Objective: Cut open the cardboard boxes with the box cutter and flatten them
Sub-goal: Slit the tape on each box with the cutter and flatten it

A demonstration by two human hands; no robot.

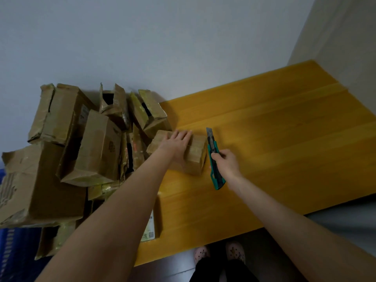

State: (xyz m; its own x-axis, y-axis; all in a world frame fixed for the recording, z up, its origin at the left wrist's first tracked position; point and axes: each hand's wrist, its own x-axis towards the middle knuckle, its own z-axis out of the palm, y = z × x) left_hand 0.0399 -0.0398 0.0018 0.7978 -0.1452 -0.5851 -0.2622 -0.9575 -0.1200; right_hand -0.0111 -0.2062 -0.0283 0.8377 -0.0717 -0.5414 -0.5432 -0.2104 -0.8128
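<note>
Small cardboard box (195, 157) sits at the table's (284, 139) left edge, partly covered by the left hand (177, 143), fingers flat; the right hand (227, 162), fingers curled, grips the box cutter (212, 144) beside it.

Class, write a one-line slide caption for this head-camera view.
Left hand rests on a small cardboard box on the yellow table; right hand grips a green box cutter.

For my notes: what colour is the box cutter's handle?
The box cutter handle is teal green; head view.
</note>
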